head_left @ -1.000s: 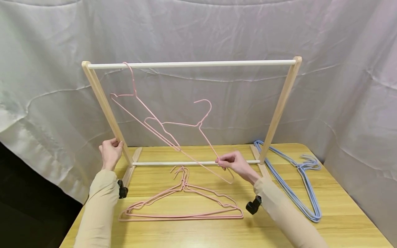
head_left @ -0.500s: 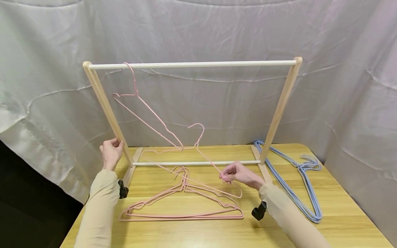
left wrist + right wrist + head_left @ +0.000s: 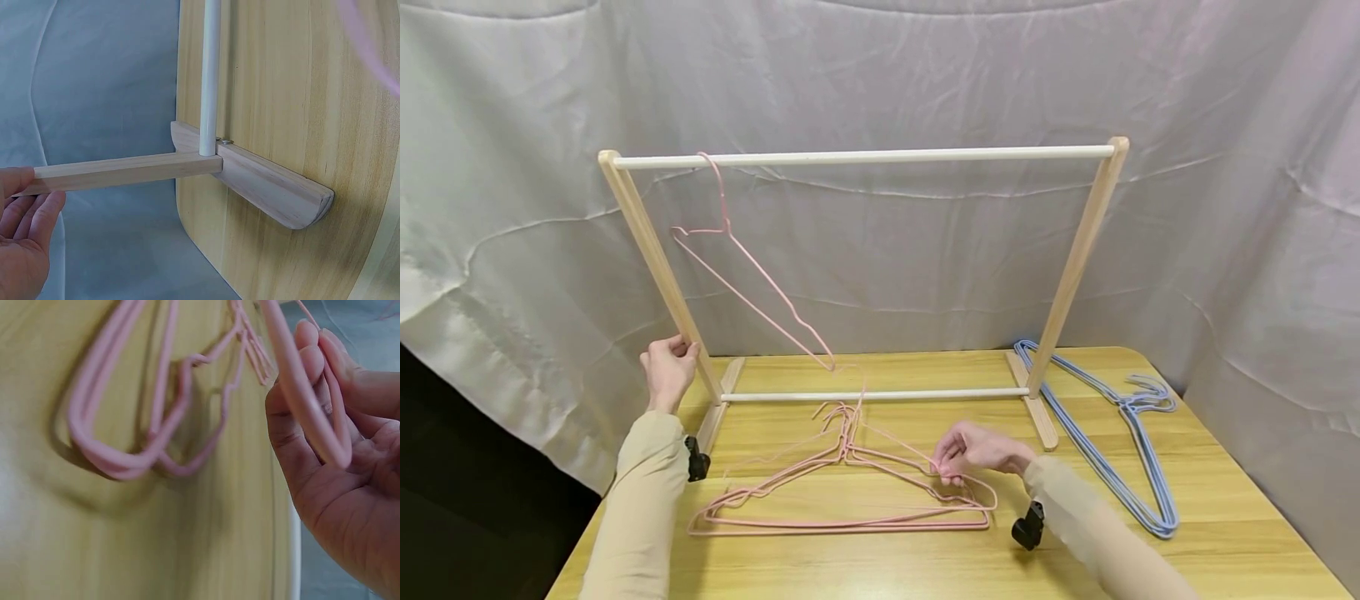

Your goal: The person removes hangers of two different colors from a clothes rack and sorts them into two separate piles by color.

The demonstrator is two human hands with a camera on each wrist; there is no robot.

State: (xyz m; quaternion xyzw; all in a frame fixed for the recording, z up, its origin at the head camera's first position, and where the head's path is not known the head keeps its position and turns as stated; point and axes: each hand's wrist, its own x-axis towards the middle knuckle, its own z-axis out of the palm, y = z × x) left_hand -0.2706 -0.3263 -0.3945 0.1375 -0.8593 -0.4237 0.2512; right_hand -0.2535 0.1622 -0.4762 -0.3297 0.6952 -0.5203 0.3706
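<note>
My right hand (image 3: 973,450) pinches one pink hanger (image 3: 300,387) by its shoulder near the right end, low over a pile of pink hangers (image 3: 842,527) on the table. In the head view the held hanger is blurred and overlaps the pile. My left hand (image 3: 667,371) grips the left wooden post (image 3: 125,172) of a small clothes rack between thumb and fingers, a little above its foot. Another pink hanger (image 3: 767,275) hangs from the rack's white top rail (image 3: 880,156) near the left end.
Several blue hangers (image 3: 1138,442) lie stacked on the wooden table (image 3: 1225,508), overlapping the rack's right foot (image 3: 1041,421). A white lower rail (image 3: 876,396) joins the posts. A grey curtain (image 3: 925,75) hangs behind.
My right hand has lowered its pink hanger from beside the hanging one, below the lower rail, down to the pile. My left hand stays on the post.
</note>
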